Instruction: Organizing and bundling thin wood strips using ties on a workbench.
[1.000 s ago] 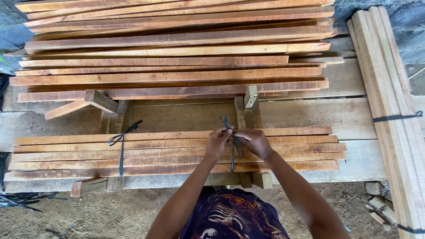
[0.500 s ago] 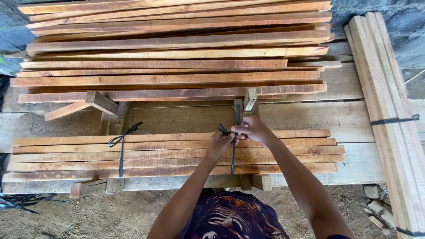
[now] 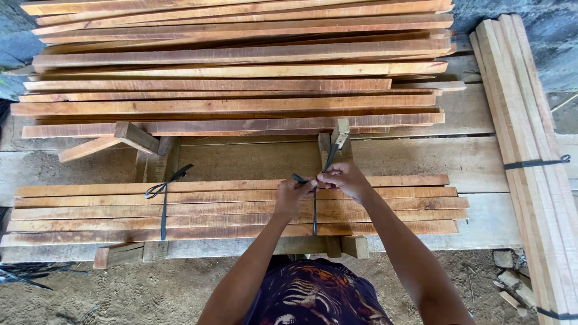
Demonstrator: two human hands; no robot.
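Both hands pinch a black strap (image 3: 314,204) looped around the near slat bundle (image 3: 241,207) on the worktop (image 3: 475,162): left hand (image 3: 293,195) grips one end, right hand (image 3: 343,179) pulls the other upward, cinching the slats together. A tied strap (image 3: 164,198) already binds the bundle's left side.

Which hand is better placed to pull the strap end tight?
Likely the right hand: it pinches the free strap end rising above the slats, while the left hand holds the knot.
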